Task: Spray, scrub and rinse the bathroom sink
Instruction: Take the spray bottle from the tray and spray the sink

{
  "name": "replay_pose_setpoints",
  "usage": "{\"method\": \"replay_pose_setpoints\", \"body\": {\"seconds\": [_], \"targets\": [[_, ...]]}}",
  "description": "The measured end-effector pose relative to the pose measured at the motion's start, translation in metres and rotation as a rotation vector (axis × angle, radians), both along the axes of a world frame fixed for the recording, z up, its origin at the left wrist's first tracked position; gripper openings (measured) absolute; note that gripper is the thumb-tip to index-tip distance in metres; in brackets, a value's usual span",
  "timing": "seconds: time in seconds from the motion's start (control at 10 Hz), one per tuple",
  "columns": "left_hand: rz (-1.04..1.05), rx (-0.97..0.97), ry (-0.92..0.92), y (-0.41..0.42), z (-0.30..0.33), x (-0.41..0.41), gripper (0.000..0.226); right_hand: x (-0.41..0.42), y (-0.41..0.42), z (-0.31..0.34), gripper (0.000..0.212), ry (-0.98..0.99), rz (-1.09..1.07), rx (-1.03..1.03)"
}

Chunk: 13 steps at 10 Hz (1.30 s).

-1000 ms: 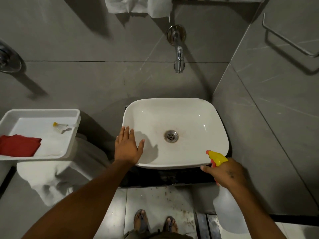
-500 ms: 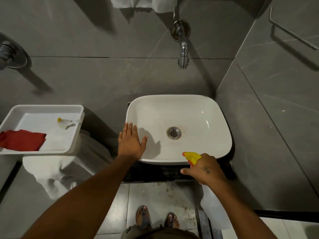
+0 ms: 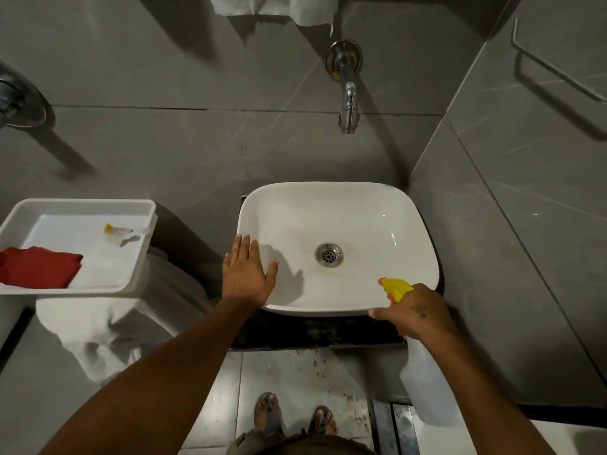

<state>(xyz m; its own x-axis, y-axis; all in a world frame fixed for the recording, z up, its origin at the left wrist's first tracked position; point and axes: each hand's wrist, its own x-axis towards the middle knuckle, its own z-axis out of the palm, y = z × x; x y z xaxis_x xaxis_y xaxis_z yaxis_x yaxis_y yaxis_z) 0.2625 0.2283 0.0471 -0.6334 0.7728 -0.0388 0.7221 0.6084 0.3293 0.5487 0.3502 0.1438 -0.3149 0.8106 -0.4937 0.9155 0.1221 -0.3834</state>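
Observation:
A white vessel sink [image 3: 338, 195] sits below a chrome wall tap [image 3: 348, 103], with a metal drain [image 3: 329, 254] ringed by a brownish stain. My left hand [image 3: 246, 274] lies flat on the sink's front-left rim, fingers spread. My right hand [image 3: 415, 315] grips a spray bottle [image 3: 423, 385] with a yellow nozzle [image 3: 395, 288] at the sink's front-right corner. The nozzle points into the basin, and the clear body hangs below my wrist.
A white tray [image 3: 82, 205] on the toilet tank at left holds a red cloth [image 3: 37, 267] and a small brush [image 3: 118, 236]. The toilet [image 3: 98, 326] stands left of the sink. A grey tiled wall with a towel bar [image 3: 558, 73] closes in on the right. White towels [image 3: 276, 6] hang above.
My right hand with the spray bottle swung left along the sink's front rim, then back right to the front-right corner. My left hand stayed on the rim.

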Motion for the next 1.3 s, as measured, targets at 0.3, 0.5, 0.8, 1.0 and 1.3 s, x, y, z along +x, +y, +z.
{"method": "replay_pose_setpoints", "body": {"seconds": [0.3, 0.5, 0.8, 1.0, 1.3], "targets": [[-0.005, -0.005, 0.013, 0.0, -0.001, -0.001, 0.08, 0.011, 0.027, 0.008, 0.073, -0.003, -0.079, 0.047], [-0.01, -0.005, 0.011, 0.0, -0.001, -0.001, 0.08, 0.005, 0.034, 0.022, 0.073, -0.027, -0.07, 0.143], [-0.002, 0.008, 0.017, 0.0, -0.002, -0.001, 0.079, -0.021, 0.027, 0.025, 0.066, 0.155, -0.072, 0.222], [0.0, -0.009, 0.016, 0.0, 0.002, 0.0, 0.079, -0.04, 0.013, 0.02, 0.066, 0.156, 0.031, 0.231], [0.01, -0.019, 0.008, 0.001, 0.005, 0.001, 0.078, -0.042, 0.008, 0.017, 0.063, 0.216, 0.05, 0.253]]}}
